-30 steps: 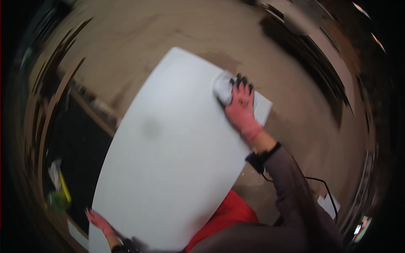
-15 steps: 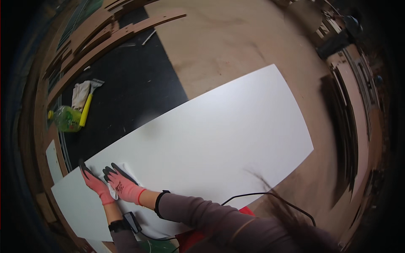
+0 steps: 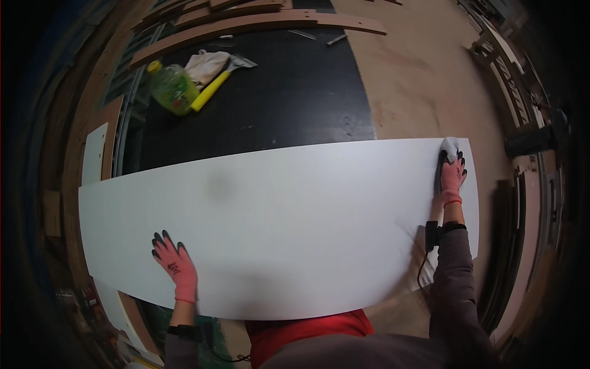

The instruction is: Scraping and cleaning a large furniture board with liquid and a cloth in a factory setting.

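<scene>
A long white panel [image 3: 307, 227] lies across in front of me, overlapping a black work surface. My left hand [image 3: 175, 261], in a pink glove with black fingertips, rests flat on the panel's left part with its fingers spread and nothing in it. Far over at the panel's right end, my right hand [image 3: 453, 175], in a matching glove, presses a white cloth [image 3: 450, 147] near the far right corner. The cloth is bunched under and ahead of its fingers.
On the black surface [image 3: 295, 92] beyond the panel lie a bottle of yellow-green liquid [image 3: 173, 89], a yellow-handled scraper [image 3: 212, 89] and a pale crumpled cloth [image 3: 207, 65]. Wooden strips [image 3: 246, 26] are stacked at the back. Stacked boards [image 3: 522, 246] stand along the right side.
My right hand has carried the white cloth from the panel's left end to its far right corner. My left hand has drawn back nearer to me. The whole view has turned.
</scene>
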`<state>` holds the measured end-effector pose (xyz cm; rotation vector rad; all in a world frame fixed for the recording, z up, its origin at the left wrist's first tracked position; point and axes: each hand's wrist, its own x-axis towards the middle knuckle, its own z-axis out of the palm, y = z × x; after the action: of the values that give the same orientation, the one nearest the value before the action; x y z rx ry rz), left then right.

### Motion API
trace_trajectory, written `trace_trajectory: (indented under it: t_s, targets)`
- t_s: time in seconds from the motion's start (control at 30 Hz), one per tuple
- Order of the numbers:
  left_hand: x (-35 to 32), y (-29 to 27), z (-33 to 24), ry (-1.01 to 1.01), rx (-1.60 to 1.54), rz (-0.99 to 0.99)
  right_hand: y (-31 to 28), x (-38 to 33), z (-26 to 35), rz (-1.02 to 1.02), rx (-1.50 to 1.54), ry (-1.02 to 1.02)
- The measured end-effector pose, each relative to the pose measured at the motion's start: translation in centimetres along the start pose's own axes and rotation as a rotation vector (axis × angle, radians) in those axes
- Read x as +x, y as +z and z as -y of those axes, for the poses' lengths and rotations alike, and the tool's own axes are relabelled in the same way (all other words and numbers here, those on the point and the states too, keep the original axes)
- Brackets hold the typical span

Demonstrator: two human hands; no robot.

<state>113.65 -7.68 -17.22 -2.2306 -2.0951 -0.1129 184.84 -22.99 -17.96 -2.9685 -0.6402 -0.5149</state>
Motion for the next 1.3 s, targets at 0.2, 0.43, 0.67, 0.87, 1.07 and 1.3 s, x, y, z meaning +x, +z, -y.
trace_trajectory:
  t_s: [0.2,0.43,0.67,0.87,1.07,1.3]
  targets:
    - [-0.4,-1.1,1.6,0.016,-0.169,-0.014,-9.0,-16.5,24.1,0.109,0.381,-0.435]
    - [2.9,-4.9,13.6,-0.093,-1.274,0.072,-19.0,-44.2,57.5,0.638,1.102,-0.859]
    - [9.5,-3.8,40.8,-0.367,-0.593,-0.235,-23.5,-63.4,75.0,0.314,0.776,-1.413]
    - [8.2,3.1,64.7,-0.713,-0.215,-0.351,-19.7,-53.6,67.1,0.568,1.759,-0.660]
    - [12.3,3.7,60.8,-0.976,-0.562,-0.066,-15.2,-28.9,40.6,0.119,0.470,-0.160]
    - [12.8,3.2,60.9,-0.966,-0.569,0.008,-8.8,-25.7,35.7,0.164,0.051,-0.055]
